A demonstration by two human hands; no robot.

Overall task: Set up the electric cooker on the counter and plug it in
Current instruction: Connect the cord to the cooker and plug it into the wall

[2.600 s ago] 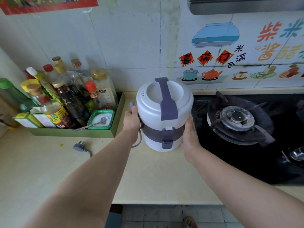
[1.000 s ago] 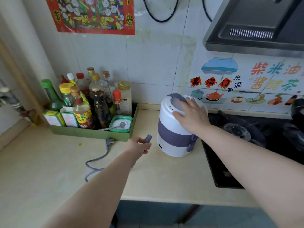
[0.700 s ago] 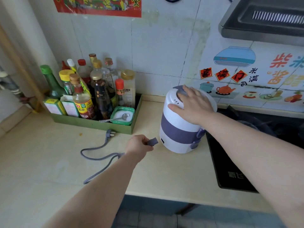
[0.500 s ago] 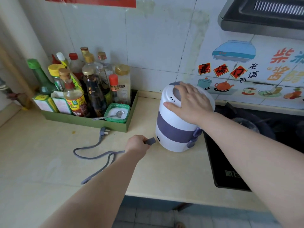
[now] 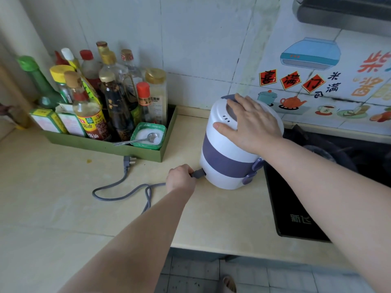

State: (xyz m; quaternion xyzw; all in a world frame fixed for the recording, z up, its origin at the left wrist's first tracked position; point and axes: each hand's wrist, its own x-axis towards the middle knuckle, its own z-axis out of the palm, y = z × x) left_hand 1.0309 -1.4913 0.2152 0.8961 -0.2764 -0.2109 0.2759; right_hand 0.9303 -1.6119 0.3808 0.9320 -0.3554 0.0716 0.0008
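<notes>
White-and-purple plastic, the electric cooker stands upright on the counter, between the green tray of bottles and the gas stove. Seen from the head camera, the right hand lies flat on its lid, fingers straight and spread, steadying it. The left hand has its fingers curled round the grey connector of the cord, held against the socket low on the cooker's side (whether it is fully seated I cannot tell). So placing looks done and the appliance end is about joined. What is left, as I judge it, is the mains end: the wall plug lies loose on the counter just beside the tray, and no outlet is in view.
</notes>
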